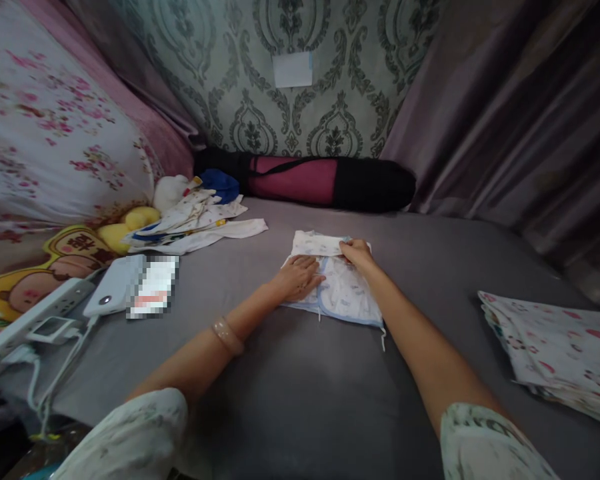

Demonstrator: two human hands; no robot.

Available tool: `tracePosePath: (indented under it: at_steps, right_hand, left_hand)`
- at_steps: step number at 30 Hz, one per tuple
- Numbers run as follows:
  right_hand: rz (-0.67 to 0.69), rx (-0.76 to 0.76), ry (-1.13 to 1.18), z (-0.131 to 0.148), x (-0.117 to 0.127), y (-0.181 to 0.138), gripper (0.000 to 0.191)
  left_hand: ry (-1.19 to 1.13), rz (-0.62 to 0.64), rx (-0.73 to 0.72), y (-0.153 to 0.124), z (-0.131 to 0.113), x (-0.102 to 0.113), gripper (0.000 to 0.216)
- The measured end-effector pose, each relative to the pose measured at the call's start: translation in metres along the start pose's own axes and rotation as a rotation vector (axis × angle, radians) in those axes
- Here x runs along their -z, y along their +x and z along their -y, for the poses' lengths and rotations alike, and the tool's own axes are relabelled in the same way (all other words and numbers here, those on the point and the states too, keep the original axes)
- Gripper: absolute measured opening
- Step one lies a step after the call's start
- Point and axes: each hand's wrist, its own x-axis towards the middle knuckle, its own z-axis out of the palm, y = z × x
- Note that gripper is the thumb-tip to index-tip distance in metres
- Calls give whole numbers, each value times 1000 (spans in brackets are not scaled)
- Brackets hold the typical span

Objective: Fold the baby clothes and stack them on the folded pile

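A small white baby shirt (347,293) with blue trim and a faint print lies in front of me, its ties hanging toward the near side. Its far part is folded over into a band across the top. My left hand (300,277) rests flat on the shirt's left half, fingers stretched out. At the right end of the folded band, my right hand (356,253) pinches the cloth between thumb and fingers.
On the right is a stack of folded printed cloth (555,353). To the left lie a heap of small clothes (195,213), a plush toy (75,257), a white power bank (116,285) and a power strip (40,320) with cables. A long black-and-red bag (300,180) lies along the wall.
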Motion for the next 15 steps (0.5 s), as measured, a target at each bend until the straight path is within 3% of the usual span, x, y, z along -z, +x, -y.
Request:
tracePosePath:
  at_steps: [4, 8, 12, 15]
  right_hand:
    - [14, 1, -1, -1, -1, 1, 31]
    - [14, 13, -47, -1, 0, -3, 30]
    - [6, 43, -90, 0, 2, -7, 28]
    - [16, 46, -103, 2, 4, -9, 28]
  left_hand:
    - [75, 34, 259, -8, -3, -18, 62]
    - [37, 82, 326, -10, 0, -24, 66]
    - [-30, 93, 298, -10, 0, -10, 61]
    - [-96, 9, 326, -4, 5, 9, 57]
